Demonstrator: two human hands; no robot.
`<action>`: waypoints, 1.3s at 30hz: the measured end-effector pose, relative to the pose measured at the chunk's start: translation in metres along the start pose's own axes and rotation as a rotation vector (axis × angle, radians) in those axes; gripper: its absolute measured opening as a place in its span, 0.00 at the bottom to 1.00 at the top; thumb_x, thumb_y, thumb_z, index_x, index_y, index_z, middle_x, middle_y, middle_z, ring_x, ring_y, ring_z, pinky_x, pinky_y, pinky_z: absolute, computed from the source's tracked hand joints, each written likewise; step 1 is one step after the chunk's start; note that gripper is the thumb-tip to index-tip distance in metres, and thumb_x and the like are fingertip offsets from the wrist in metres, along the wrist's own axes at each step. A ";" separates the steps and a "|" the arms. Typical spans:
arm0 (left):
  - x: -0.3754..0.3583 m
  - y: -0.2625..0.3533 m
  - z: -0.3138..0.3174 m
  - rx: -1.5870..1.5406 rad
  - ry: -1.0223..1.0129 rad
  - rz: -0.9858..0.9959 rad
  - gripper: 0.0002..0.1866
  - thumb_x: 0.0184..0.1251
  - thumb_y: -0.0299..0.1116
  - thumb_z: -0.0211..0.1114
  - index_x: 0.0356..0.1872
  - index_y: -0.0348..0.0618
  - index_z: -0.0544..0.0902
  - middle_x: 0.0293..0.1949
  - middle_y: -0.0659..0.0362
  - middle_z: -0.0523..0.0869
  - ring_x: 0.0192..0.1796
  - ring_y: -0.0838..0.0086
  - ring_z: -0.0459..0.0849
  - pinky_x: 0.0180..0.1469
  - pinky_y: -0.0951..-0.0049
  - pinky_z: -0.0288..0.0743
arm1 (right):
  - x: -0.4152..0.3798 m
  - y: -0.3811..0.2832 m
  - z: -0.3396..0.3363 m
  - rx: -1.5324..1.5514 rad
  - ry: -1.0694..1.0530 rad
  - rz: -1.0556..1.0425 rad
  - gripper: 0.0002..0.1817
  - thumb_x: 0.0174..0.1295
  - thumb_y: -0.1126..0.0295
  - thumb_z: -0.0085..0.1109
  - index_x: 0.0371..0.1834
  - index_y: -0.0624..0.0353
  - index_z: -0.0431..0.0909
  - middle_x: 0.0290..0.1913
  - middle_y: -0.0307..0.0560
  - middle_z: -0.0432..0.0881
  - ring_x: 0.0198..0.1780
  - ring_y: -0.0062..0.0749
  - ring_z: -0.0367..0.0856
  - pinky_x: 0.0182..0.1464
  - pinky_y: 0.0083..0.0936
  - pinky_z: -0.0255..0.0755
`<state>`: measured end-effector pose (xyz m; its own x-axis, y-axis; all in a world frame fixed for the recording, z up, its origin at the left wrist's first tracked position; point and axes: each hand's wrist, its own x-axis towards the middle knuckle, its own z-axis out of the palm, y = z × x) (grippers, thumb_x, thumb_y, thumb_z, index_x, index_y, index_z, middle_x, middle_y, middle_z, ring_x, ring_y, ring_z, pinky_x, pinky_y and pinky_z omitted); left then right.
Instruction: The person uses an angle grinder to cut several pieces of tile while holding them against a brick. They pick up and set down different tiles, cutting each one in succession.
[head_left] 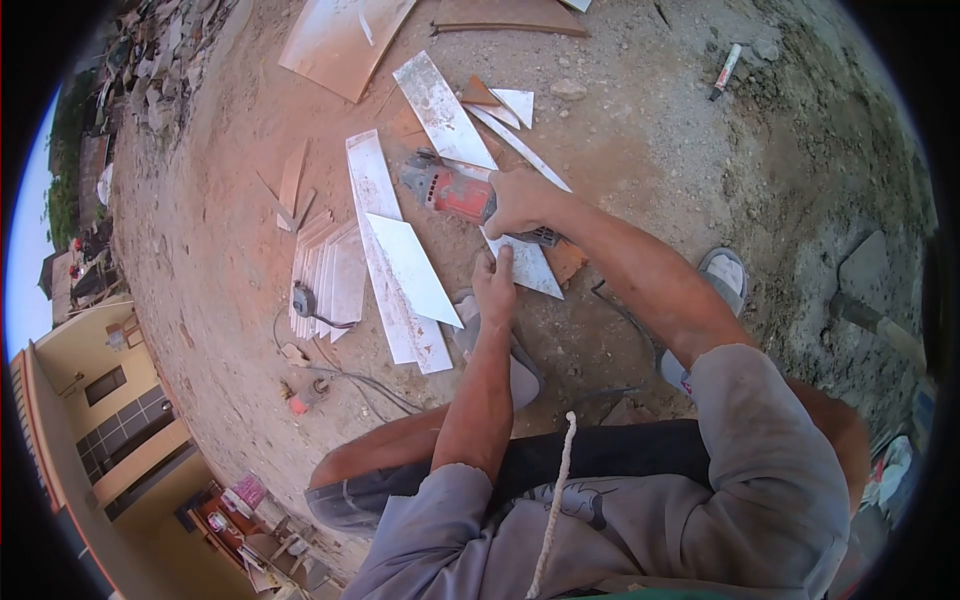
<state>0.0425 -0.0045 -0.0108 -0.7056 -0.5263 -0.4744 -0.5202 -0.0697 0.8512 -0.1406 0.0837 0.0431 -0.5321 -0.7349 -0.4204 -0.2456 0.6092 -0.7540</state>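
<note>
My right hand (520,200) is closed around the rear of a red and grey angle grinder (460,194), whose head points left over the tiles. Just below it, my left hand (495,285) pinches the edge of a white tile piece (532,268) that has a slanted end. The contact between the grinder's disc and any tile is hidden from here. Left of my hands, a cut white tile piece (412,265) lies across a long white tile strip (375,180). Another dusty white strip (440,105) lies beyond the grinder.
A stack of tile strips (335,270) stands to the left with a dark round cable-ended object (303,299) on it. A second red tool (308,397) and cables (375,385) lie nearer. Larger tiles (345,40) are farther off. A marker (727,70) and a shovel (865,270) are on the right.
</note>
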 end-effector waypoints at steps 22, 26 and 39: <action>0.008 -0.017 -0.002 -0.036 0.026 0.000 0.20 0.74 0.48 0.65 0.32 0.41 0.76 0.27 0.63 0.80 0.24 0.81 0.79 0.21 0.77 0.76 | -0.011 0.001 -0.004 -0.009 -0.020 0.033 0.39 0.38 0.56 0.69 0.53 0.73 0.76 0.48 0.72 0.84 0.52 0.59 0.84 0.55 0.40 0.78; 0.009 -0.018 -0.003 -0.025 0.021 0.019 0.20 0.74 0.49 0.65 0.32 0.41 0.75 0.27 0.63 0.79 0.24 0.81 0.78 0.20 0.78 0.76 | -0.012 0.001 -0.003 -0.032 0.001 0.043 0.40 0.38 0.54 0.71 0.54 0.72 0.78 0.49 0.69 0.85 0.53 0.55 0.85 0.56 0.38 0.79; 0.008 -0.014 -0.002 0.011 0.057 0.005 0.22 0.73 0.49 0.66 0.28 0.43 0.73 0.24 0.64 0.77 0.22 0.82 0.76 0.19 0.77 0.75 | -0.017 0.006 -0.003 0.021 -0.027 0.035 0.41 0.36 0.54 0.71 0.53 0.72 0.75 0.48 0.70 0.84 0.52 0.58 0.84 0.54 0.41 0.78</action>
<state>0.0449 -0.0090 -0.0259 -0.6801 -0.5738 -0.4562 -0.5223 -0.0573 0.8508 -0.1355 0.1005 0.0476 -0.5180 -0.7211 -0.4601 -0.2101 0.6286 -0.7488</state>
